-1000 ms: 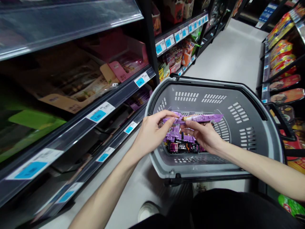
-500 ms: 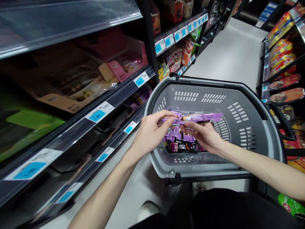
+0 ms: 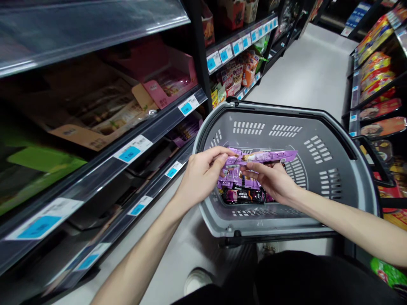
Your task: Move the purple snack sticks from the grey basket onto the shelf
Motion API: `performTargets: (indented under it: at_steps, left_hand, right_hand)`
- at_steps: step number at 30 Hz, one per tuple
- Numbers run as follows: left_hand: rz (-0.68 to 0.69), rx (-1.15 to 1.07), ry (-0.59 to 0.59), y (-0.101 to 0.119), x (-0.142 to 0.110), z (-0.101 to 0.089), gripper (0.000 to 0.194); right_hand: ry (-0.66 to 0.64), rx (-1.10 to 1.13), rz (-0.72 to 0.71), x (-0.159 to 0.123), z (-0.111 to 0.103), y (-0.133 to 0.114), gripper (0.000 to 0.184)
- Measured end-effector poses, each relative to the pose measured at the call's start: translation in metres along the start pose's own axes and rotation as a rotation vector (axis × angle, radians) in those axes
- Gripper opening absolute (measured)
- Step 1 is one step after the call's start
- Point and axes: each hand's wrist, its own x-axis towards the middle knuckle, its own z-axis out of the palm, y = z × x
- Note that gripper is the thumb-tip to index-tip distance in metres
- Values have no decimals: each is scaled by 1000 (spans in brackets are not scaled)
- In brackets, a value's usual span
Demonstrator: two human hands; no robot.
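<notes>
Both hands hold a long purple snack packet (image 3: 265, 156) level above a grey shopping basket (image 3: 333, 144). My left hand (image 3: 203, 176) pinches the packet's left end with fingers curled. My right hand (image 3: 273, 180) grips it from below near the middle. Under the hands, on the basket's floor, lie several more purple packets (image 3: 230, 182) and a dark packet (image 3: 243, 195).
Dark store shelves (image 3: 152, 131) with blue price tags (image 3: 130, 153) run along the left, holding pink and brown display boxes. More packaged goods fill the shelves on the right (image 3: 377, 80). A pale aisle floor (image 3: 311, 72) stretches ahead. My dark trousers and a shoe show at the bottom.
Almost nothing moved; my left fingers shifted slightly on the packet's end, which still hangs over the basket.
</notes>
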Motion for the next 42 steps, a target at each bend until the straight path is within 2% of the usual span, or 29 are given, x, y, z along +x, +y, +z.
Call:
performTargets:
  at_steps: [7, 20, 26, 30, 37, 42]
  left_hand:
    - [-20, -14, 6, 0, 0, 0, 34]
    - [23, -19, 40, -1, 1, 0, 34]
    - [77, -6, 2, 1, 0, 3, 26]
    - [64, -15, 4, 1, 0, 5, 24]
    - [4, -67, -99, 2, -1, 8, 26]
    - [9, 34, -288, 8, -4, 6, 20]
  right_hand:
    - [9, -12, -8, 0, 1, -1, 25]
    - [-12, -26, -32, 2, -2, -1, 21]
    - [97, 9, -54, 8, -6, 2, 29]
    - [105, -52, -55, 7, -7, 1, 30]
    - [109, -118, -78, 6, -10, 0, 26]
    - [99, -183, -121, 6, -12, 2, 26]
